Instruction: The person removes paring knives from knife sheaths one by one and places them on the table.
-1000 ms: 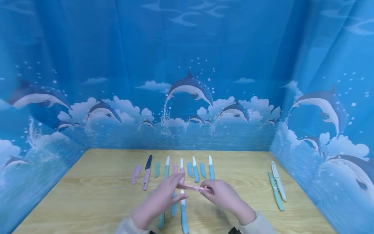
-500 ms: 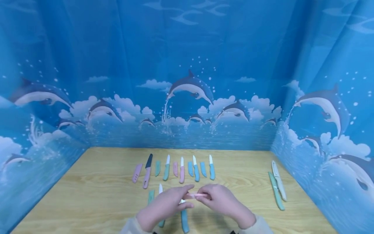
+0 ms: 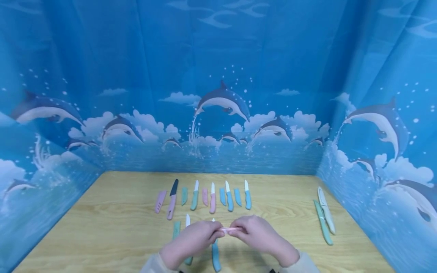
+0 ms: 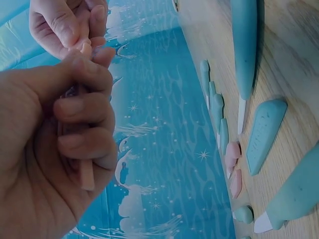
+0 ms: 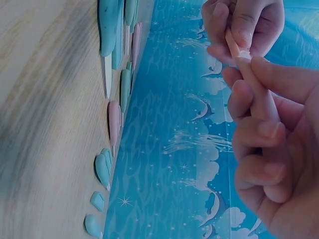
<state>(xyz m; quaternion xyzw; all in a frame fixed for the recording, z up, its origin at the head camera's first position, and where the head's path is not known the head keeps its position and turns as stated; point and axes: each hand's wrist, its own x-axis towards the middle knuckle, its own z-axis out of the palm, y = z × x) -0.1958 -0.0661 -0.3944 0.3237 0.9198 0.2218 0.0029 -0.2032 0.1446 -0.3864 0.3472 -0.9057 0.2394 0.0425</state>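
**Pink knife held between two hands, low centre of the head view**

Dolphin backdrop [image 3: 218, 94]: blue printed cloth, fills the upper two thirds of the head view and wraps round left and right.

Tabletop [image 3: 112, 227]: pale wood grain, spans the lower third of the head view.

Left hand [image 3: 192, 240]: lower centre, just left of the middle; fingers curled round one end of the pink knife. The left wrist view shows the thumb and fingers wrapped about it at the left of the frame, the pink end sticking out below the fingers.

Right hand [image 3: 257, 235]: lower centre, just right of the middle; fingers curled round the other end, fingertips almost meeting those of the left hand.

Pink knife [image 3: 229, 229]: raised above the tabletop, lying roughly level between the two hands; only a short pink stretch shows in the gap. In the right wrist view it runs slantwise at upper right from one hand into the other [image 5: 254, 82].

Back row of knives and sheaths [image 3: 205, 196]: pink, dark, green and blue pieces side by side, centre of the tabletop, beyond the hands.

Pair of covered knives [image 3: 324, 218]: green and white, right side of the tabletop, well apart from the hands.

Blue knife [image 3: 215, 258]: beneath the hands, bottom centre.
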